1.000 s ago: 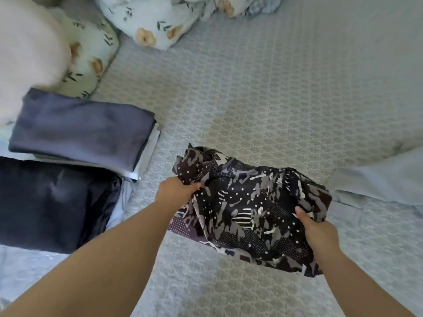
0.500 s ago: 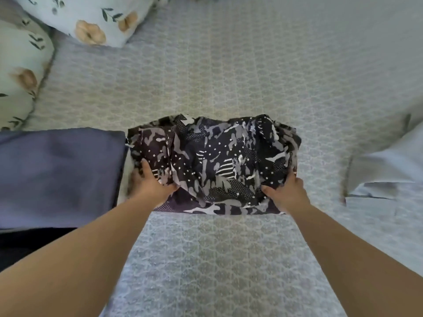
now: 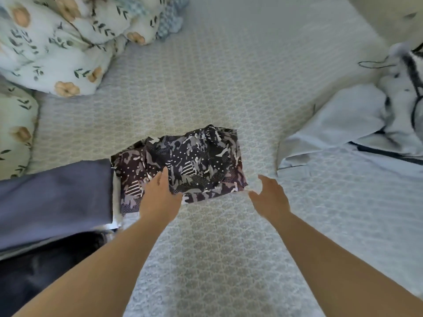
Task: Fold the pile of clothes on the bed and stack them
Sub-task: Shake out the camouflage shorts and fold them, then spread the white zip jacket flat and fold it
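Right hand [image 3: 269, 197] let go and hung open beside the folded patterned shirt [image 3: 183, 165], now down on the bed [image 3: 229, 76] touching the grey stack [image 3: 55, 197]; left hand [image 3: 160, 197] rested flat on it, so probably light shirt [image 3: 338, 129] next.

folded garment [image 3: 196, 161]: black-grey camo, white dots | folded cloth [image 3: 55, 197]: slate blue | bedspread [image 3: 229, 88]: pale grey lattice | pillows [image 3: 57, 42]: white floral, possibly peach blooms
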